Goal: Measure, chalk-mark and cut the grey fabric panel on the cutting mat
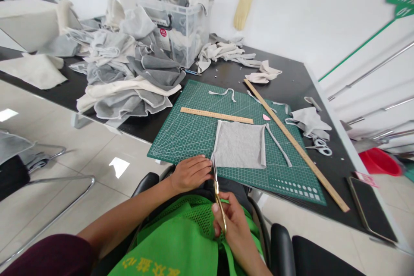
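Observation:
My right hand (231, 217) is closed round the gold handles of a pair of scissors (216, 186). Their silver blades point away from me, along the left edge of a grey piece of cloth (241, 144). At the cloth's lower left corner, my left hand (193, 173) has its fingers together and pinches the edge, where a narrow strip lies by the blades; the thumb is hidden. The cloth lies flat on a green cutting mat (174, 133). Just beyond it is a short wooden ruler (216, 115), and thin cut strips of cloth (278, 145) lie around.
A long wooden ruler (296, 144) crosses the mat's right side. White-handled scissors (322, 147), grey scraps (308, 121) and a phone (371, 209) lie further right. On the left is a heap of cloth (129, 69), with a clear plastic bin (187, 30) behind it.

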### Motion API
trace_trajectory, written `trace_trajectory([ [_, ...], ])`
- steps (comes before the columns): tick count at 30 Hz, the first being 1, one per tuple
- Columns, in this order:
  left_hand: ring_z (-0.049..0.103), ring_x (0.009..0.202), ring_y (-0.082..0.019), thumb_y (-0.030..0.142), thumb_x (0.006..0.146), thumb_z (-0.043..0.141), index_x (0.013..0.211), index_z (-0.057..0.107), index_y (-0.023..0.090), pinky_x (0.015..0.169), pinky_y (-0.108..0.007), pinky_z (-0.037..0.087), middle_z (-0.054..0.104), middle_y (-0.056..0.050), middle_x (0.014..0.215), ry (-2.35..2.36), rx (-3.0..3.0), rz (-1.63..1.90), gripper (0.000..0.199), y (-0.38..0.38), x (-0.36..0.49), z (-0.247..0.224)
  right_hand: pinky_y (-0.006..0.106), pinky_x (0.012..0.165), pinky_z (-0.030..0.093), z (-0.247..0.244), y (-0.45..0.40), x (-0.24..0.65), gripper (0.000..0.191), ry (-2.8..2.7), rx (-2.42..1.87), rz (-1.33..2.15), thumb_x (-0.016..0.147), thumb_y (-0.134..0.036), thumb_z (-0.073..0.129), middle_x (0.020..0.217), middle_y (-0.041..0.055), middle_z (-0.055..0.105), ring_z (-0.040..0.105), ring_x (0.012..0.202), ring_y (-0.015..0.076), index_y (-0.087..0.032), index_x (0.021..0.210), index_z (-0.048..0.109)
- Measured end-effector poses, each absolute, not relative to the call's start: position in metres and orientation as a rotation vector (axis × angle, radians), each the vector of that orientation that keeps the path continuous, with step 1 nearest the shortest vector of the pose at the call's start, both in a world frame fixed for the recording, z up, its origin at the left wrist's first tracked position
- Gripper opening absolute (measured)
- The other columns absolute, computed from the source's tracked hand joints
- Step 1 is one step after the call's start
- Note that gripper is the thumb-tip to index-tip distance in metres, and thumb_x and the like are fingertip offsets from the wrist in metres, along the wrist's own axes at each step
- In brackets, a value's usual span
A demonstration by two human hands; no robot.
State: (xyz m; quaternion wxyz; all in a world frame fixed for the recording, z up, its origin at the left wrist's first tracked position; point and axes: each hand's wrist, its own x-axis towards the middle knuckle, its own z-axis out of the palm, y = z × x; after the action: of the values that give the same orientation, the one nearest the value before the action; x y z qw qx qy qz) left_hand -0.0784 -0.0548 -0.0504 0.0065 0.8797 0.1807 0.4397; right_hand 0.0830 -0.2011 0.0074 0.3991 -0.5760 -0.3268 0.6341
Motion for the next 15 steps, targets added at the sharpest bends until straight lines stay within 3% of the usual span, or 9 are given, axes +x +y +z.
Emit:
trace_trajectory([
  [15,0.070,0.113,-0.020,0.022,0.090,0.072,0.111,0.066,0.013,0.107,-0.039,0.059,0.075,-0.009,0.113,0.505,2.753,1.358,0.023,-0.0542,-0.0798,-0.0544,0.019,0.044,0.031,0.0123,-0.2013,0.0808,0.052,-0.789,-1.451,1.613,0.084,-0.067,0.067,0.053,-0.0115,0.045,0.038,0.043,0.0066,-0.022,0.103,0.048],
])
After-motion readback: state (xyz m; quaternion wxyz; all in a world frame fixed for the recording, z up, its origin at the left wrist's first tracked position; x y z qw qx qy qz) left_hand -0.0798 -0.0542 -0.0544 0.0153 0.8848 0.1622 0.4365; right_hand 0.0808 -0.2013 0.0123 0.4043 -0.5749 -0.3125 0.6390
